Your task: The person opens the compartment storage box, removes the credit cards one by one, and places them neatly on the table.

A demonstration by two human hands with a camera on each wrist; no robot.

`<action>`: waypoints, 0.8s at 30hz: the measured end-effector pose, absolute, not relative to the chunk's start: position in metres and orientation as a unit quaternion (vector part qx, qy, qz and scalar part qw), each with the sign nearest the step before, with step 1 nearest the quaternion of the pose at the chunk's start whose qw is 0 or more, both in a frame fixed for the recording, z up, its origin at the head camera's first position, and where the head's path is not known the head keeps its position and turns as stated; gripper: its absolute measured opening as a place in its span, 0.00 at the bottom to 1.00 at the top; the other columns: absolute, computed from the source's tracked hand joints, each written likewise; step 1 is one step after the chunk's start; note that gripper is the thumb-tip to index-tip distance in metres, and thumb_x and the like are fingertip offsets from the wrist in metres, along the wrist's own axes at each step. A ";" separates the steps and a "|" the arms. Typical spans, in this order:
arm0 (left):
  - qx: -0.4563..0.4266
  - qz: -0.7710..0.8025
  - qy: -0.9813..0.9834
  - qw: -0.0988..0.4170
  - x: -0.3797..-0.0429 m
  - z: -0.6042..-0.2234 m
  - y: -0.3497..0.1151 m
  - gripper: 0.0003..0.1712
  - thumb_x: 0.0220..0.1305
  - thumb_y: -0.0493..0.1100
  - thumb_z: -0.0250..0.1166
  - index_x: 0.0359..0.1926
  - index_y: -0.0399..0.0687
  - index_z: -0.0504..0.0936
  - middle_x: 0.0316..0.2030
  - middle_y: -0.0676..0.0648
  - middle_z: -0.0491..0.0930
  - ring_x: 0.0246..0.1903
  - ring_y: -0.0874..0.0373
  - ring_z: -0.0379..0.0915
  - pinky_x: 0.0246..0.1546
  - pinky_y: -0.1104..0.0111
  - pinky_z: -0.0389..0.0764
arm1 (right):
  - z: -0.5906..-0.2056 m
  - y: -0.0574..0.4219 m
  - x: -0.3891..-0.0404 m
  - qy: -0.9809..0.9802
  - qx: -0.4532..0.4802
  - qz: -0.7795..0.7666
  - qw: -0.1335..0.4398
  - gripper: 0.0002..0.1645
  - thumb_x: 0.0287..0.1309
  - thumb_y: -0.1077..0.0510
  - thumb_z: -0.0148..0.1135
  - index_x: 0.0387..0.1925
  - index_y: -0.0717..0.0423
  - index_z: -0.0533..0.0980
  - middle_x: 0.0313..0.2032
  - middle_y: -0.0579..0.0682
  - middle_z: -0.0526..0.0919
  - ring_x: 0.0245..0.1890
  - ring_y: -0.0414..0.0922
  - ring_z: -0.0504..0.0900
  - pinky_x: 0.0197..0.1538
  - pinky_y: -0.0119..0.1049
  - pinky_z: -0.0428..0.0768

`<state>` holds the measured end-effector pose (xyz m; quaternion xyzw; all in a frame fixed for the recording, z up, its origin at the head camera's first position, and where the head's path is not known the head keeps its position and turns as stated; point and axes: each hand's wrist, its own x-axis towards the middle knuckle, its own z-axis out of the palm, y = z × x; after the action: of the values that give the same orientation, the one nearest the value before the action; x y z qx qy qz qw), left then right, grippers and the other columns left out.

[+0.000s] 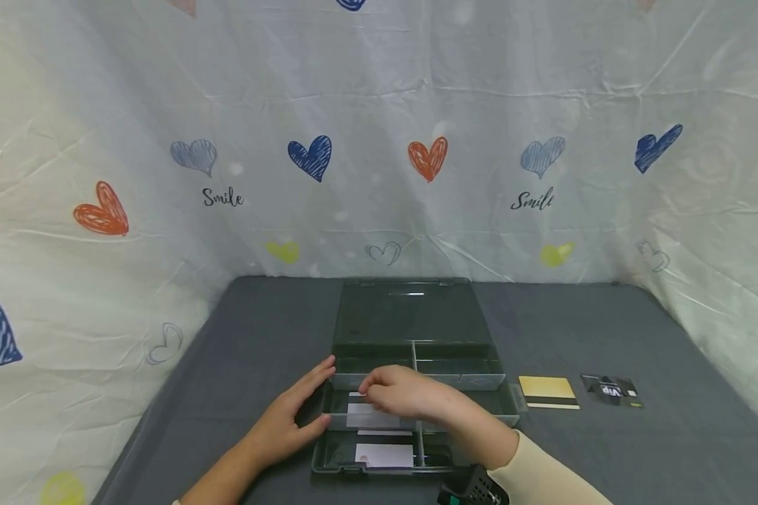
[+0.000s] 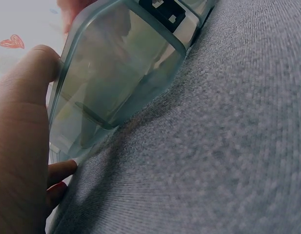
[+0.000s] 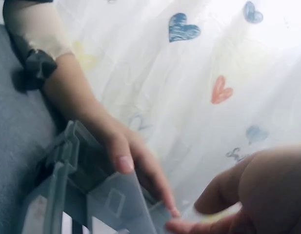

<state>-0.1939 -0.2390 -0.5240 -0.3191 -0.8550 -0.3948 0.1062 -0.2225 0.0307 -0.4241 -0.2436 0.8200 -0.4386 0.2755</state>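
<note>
A dark translucent divided box (image 1: pixel 461 382) lies on the table with its lid (image 1: pixel 410 312) folded back. My left hand (image 1: pixel 287 421), fingers straight and spread, touches its left side; in the left wrist view the thumb (image 2: pixel 35 73) lies along the box wall (image 2: pixel 106 63). Over the middle-left compartment my right hand (image 1: pixel 404 394) is bent downward, fingertips at a pale card with a dark stripe (image 1: pixel 356 414). Whether they pinch that card is hidden. The front-left compartment holds another white card (image 1: pixel 384 454). In the right wrist view, the right fingers (image 3: pixel 223 192) are above the box.
Right of the box lie a gold card with a black stripe (image 1: pixel 548 391) and a black VIP card (image 1: pixel 611 390). Grey cloth (image 1: pixel 278 322) covers the table. Behind it hangs a white curtain with hearts (image 1: pixel 379 210).
</note>
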 end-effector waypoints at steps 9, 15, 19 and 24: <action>-0.316 -0.393 -0.856 0.112 -0.196 -0.526 -0.239 0.42 0.66 0.42 0.71 0.77 0.44 0.65 0.77 0.45 0.60 0.75 0.52 0.57 0.69 0.77 0.54 | -0.433 0.028 -0.207 0.920 -0.282 -0.260 0.081 0.16 0.63 0.63 0.54 0.18 0.54 0.73 0.11 0.40 0.63 0.12 0.37 0.61 0.19 0.32 0.64; -0.314 -0.390 -0.859 0.109 -0.196 -0.526 -0.238 0.41 0.67 0.43 0.70 0.77 0.45 0.64 0.77 0.46 0.60 0.75 0.52 0.57 0.69 0.77 0.54 | -0.440 0.018 -0.210 0.919 -0.280 -0.267 0.071 0.08 0.59 0.62 0.57 0.25 0.54 0.77 0.16 0.41 0.71 0.16 0.38 0.68 0.22 0.34 0.68; -0.309 -0.388 -0.862 0.108 -0.195 -0.526 -0.238 0.41 0.67 0.43 0.70 0.77 0.46 0.65 0.77 0.47 0.60 0.75 0.53 0.57 0.69 0.76 0.55 | -0.439 0.018 -0.211 0.914 -0.276 -0.285 0.081 0.06 0.58 0.61 0.58 0.35 0.57 0.80 0.21 0.40 0.75 0.20 0.37 0.72 0.27 0.34 0.73; -0.306 -0.387 -0.863 0.109 -0.195 -0.525 -0.239 0.41 0.66 0.43 0.71 0.77 0.46 0.65 0.77 0.47 0.60 0.75 0.53 0.57 0.69 0.76 0.56 | -0.440 0.019 -0.208 0.927 -0.264 -0.259 0.061 0.04 0.60 0.61 0.59 0.32 0.58 0.78 0.17 0.43 0.73 0.17 0.39 0.70 0.23 0.35 0.72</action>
<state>-0.1947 -0.2388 -0.5249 -0.3065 -0.8626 -0.3874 0.1089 -0.2078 0.0192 -0.4396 -0.2642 0.9270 -0.2590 0.0613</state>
